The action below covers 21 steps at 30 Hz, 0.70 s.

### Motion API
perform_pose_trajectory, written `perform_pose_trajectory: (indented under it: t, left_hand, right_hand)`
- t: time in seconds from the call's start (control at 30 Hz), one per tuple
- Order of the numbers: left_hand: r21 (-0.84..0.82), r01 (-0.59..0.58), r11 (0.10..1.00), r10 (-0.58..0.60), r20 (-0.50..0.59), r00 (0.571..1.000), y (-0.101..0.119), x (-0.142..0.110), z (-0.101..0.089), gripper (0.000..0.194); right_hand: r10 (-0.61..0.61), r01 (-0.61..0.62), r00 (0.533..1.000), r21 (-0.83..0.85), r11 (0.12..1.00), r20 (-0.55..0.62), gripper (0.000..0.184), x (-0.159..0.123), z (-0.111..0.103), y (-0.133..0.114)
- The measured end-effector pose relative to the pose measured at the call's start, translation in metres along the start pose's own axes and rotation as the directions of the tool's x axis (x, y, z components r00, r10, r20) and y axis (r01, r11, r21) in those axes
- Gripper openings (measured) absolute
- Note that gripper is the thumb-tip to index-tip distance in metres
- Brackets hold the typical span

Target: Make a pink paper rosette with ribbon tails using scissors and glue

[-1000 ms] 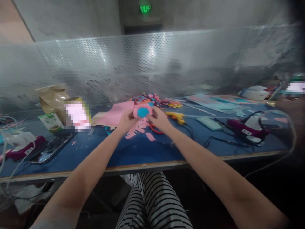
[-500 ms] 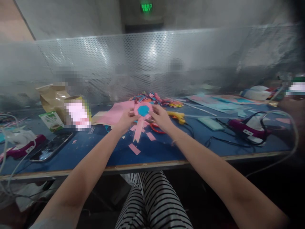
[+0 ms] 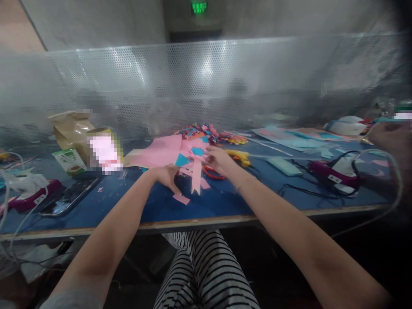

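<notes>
1. Pink paper badge point(image 3: 197, 152), with a blue middle, left of the yellow glue gun point(image 3: 243, 159). I guess it is light, thin and easy to bend.
2. I think its edge is best to pinch, as the hanging tail looks floppy.
3. My right grip point(image 3: 220, 159), just left of the glue gun, is closed on the badge's edge.
4. My left grip point(image 3: 167, 176), farther left, has thumb and fingers apart by a pink scrap point(image 3: 182, 199).

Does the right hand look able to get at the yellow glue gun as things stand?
Probably yes: the yellow glue gun lies close beside the right hand, nothing visible between, though that hand holds the paper rosette.
</notes>
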<state>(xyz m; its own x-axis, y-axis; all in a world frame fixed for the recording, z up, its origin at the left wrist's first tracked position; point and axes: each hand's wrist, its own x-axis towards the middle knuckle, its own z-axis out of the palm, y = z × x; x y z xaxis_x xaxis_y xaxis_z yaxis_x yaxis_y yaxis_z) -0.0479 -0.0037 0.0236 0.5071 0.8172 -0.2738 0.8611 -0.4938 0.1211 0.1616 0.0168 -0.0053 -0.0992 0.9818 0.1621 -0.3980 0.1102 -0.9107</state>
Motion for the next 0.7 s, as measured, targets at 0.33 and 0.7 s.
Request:
perform_pose_trajectory:
  t: [0.33, 0.7]
  left_hand:
    - [0.058, -0.037, 0.998, 0.035, 0.031, 0.999, -0.013, -0.001, -0.004, 0.079]
    - [0.146, 0.151, 0.978, -0.142, -0.071, 0.987, -0.029, 0.002, -0.003, 0.082]
  right_hand:
    - [0.074, -0.075, 0.997, 0.047, 0.996, 0.008, 0.021, -0.002, 0.001, 0.0]
    - [0.134, -0.134, 0.991, -0.072, 0.988, -0.013, 0.014, -0.002, -0.001, 0.004]
